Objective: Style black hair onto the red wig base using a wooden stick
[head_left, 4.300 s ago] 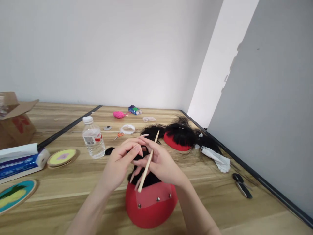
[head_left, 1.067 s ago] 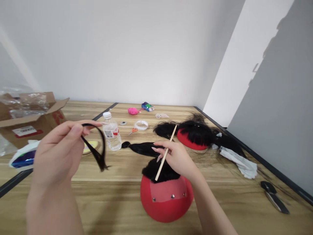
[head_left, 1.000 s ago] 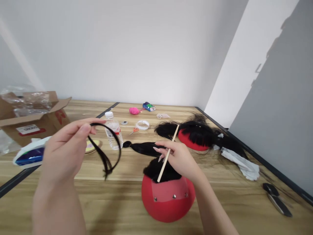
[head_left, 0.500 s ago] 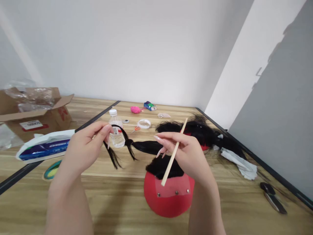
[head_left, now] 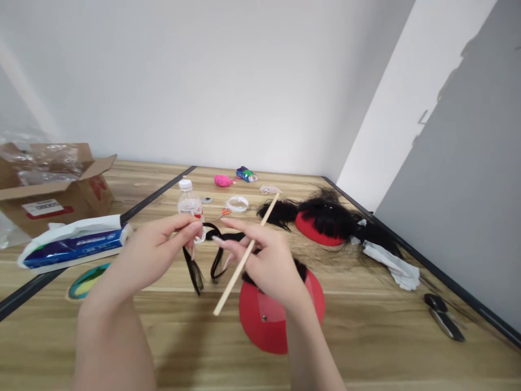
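My left hand (head_left: 160,250) pinches a lock of black hair (head_left: 195,274) between thumb and fingertips, and its loose ends hang below. The lock runs right, behind my right fingers, toward the hair on a red round base (head_left: 260,331). Across that base lies a clear strip (head_left: 271,309) with a metal snap showing. My right hand (head_left: 268,260) holds a pale wooden chopstick (head_left: 228,296) slantwise, its lower end pointing down left, the index finger stretched toward the lock. My right hand and wrist hide part of the base and hair.
A water bottle (head_left: 185,198) stands behind my left hand. At left are a tissue pack (head_left: 77,250), an open cardboard box (head_left: 57,198) and a round coaster (head_left: 87,279). Orange scissors (head_left: 224,212) and a tape roll (head_left: 237,204) lie behind. Another red base (head_left: 315,231) with hair lies right, near a hair clipper (head_left: 443,317).
My right hand has moved left with the chopstick, close to my left hand and the pinched lock. My left hand has shifted slightly right and down, still pinching the hair.
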`<state>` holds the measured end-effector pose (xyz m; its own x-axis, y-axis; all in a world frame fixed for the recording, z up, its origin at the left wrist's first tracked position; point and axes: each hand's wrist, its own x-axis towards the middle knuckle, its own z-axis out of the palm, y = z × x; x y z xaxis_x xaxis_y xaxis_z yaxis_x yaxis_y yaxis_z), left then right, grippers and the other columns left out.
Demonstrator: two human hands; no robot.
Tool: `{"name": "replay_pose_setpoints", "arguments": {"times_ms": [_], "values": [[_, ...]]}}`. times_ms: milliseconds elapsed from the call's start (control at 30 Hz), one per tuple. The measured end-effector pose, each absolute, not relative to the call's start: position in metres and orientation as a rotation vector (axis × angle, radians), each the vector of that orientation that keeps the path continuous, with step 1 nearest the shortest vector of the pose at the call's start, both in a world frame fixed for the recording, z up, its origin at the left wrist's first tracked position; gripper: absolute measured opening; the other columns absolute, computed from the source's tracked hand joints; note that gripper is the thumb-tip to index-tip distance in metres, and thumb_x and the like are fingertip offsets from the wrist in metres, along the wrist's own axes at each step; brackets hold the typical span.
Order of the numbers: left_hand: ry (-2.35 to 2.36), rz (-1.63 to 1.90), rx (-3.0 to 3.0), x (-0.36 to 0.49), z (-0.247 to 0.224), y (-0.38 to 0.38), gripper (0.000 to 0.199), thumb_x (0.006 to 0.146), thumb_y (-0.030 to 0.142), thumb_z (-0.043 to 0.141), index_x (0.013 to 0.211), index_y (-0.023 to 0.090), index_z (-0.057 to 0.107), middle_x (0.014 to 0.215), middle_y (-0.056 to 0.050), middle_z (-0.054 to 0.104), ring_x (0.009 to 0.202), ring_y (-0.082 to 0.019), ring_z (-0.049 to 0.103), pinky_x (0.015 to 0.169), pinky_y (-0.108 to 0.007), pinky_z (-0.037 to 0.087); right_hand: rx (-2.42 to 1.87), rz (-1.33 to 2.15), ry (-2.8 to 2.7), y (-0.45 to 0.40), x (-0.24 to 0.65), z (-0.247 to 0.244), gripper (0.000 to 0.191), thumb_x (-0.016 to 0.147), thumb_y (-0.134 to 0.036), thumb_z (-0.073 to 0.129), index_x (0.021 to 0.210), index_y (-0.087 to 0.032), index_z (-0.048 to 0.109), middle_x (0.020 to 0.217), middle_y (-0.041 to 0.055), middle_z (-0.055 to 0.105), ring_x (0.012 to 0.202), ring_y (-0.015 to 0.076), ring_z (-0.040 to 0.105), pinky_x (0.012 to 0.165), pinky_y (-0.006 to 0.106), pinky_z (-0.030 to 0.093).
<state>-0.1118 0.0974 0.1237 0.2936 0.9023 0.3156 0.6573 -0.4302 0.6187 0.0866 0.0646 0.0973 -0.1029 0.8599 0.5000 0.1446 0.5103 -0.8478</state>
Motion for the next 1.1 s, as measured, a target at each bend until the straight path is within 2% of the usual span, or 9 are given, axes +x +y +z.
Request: {"name": "replay_pose_setpoints", "arguments": {"times_ms": [100, 233, 333, 433, 767, 933, 1100], "values": [[1.285, 0.828, 2.284, -0.105, 0.120, 0.100, 0.041, 0.089, 0.054, 0.043, 0.068, 0.021, 0.057, 0.066, 0.002, 0.061, 0.066, -0.017, 0.055, 0.064, -0.024, 0.039, -0.938, 0.516, -1.718, 0.067, 0.078, 0.091, 0.039, 0.084, -0.022, 0.065, 0.123, -0.025, 0.063, 0.107, 0.0044, 0.072, 0.071, 0.0150, 0.068, 0.074, 0.029, 0.054], [1.227, 0.860, 2.300, -0.098, 0.117, 0.101, 0.036, 0.088, 0.053, 0.045, 0.081, 0.023, 0.063, 0.078, 0.001, 0.069, 0.072, -0.018, 0.060, 0.065, -0.024, 0.043, -1.040, 0.361, -1.783, 0.067, 0.074, 0.089, 0.032, 0.088, -0.023, 0.058, 0.119, -0.023, 0.066, 0.090, 0.0039, 0.075, 0.069, 0.0161, 0.065, 0.071, 0.027, 0.052], [1.228, 0.905, 2.291, -0.095, 0.118, 0.102, 0.034, 0.088, 0.052, 0.046, 0.083, 0.024, 0.065, 0.080, 0.001, 0.070, 0.074, -0.018, 0.061, 0.067, -0.024, 0.043, -1.067, 0.350, -1.795, 0.067, 0.074, 0.088, 0.035, 0.088, -0.024, 0.057, 0.122, -0.024, 0.064, 0.085, 0.0032, 0.074, 0.066, 0.0160, 0.064, 0.069, 0.027, 0.051], [1.244, 0.939, 2.285, -0.092, 0.118, 0.103, 0.033, 0.088, 0.051, 0.047, 0.083, 0.025, 0.066, 0.077, 0.002, 0.069, 0.070, -0.018, 0.060, 0.064, -0.024, 0.043, -1.070, 0.353, -1.781, 0.067, 0.075, 0.088, 0.039, 0.087, -0.022, 0.057, 0.126, -0.024, 0.061, 0.090, 0.0038, 0.074, 0.067, 0.0158, 0.064, 0.070, 0.027, 0.052], [1.425, 0.977, 2.287, -0.094, 0.117, 0.105, 0.041, 0.088, 0.055, 0.042, 0.069, 0.021, 0.058, 0.067, 0.001, 0.063, 0.066, -0.018, 0.057, 0.063, -0.026, 0.040, -1.038, 0.395, -1.755, 0.071, 0.069, 0.085, 0.040, 0.088, -0.016, 0.049, 0.127, -0.018, 0.060, 0.096, 0.0086, 0.074, 0.076, 0.0197, 0.070, 0.074, 0.030, 0.055], [1.382, 0.910, 2.309, -0.090, 0.114, 0.107, 0.040, 0.088, 0.053, 0.043, 0.069, 0.021, 0.059, 0.067, 0.001, 0.064, 0.064, -0.018, 0.057, 0.061, -0.026, 0.040, -1.091, 0.286, -1.680, 0.077, 0.067, 0.081, 0.035, 0.088, -0.016, 0.051, 0.120, -0.015, 0.065, 0.107, 0.0132, 0.072, 0.094, 0.0225, 0.069, 0.085, 0.032, 0.053], [1.301, 0.877, 2.313, -0.083, 0.115, 0.105, 0.040, 0.089, 0.053, 0.042, 0.069, 0.022, 0.057, 0.066, 0.001, 0.063, 0.064, -0.018, 0.057, 0.060, -0.026, 0.041, -1.146, 0.328, -1.688, 0.079, 0.070, 0.081, 0.026, 0.090, -0.017, 0.051, 0.107, -0.018, 0.070, 0.095, 0.0091, 0.075, 0.084, 0.0208, 0.070, 0.080, 0.030, 0.052]]}}
